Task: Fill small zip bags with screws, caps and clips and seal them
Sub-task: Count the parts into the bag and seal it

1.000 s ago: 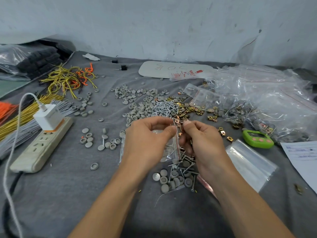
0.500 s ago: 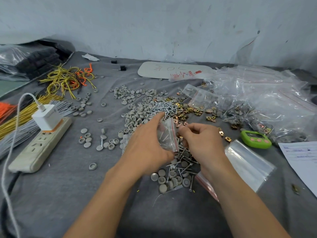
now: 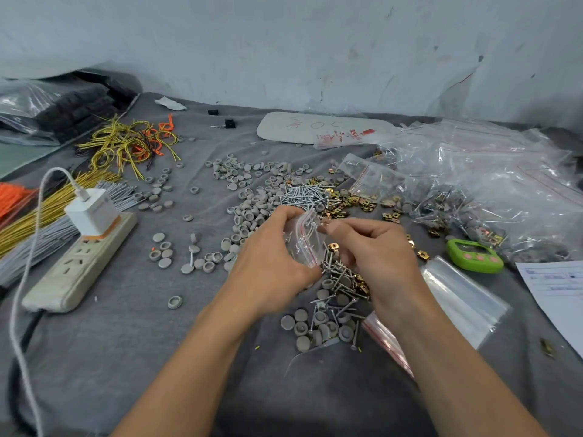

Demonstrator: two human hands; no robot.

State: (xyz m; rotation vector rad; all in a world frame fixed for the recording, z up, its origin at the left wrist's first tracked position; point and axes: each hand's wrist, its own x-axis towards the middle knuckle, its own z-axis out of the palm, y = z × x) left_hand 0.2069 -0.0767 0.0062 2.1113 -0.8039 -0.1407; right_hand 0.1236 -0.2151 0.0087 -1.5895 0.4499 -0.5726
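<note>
Dead centre, left hand [image 3: 268, 263] grips a small clear red-striped zip bag [image 3: 304, 238], right hand [image 3: 378, 257] pinches its mouth (not sealed yet, I'd guess); filled clear bags [image 3: 489, 190] heaped at 2 o'clock, loose silver screws [image 3: 299, 197] at 12.

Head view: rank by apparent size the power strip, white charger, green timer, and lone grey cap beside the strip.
1. power strip, largest
2. white charger and green timer look about alike; not ranked
3. lone grey cap, smallest
</note>
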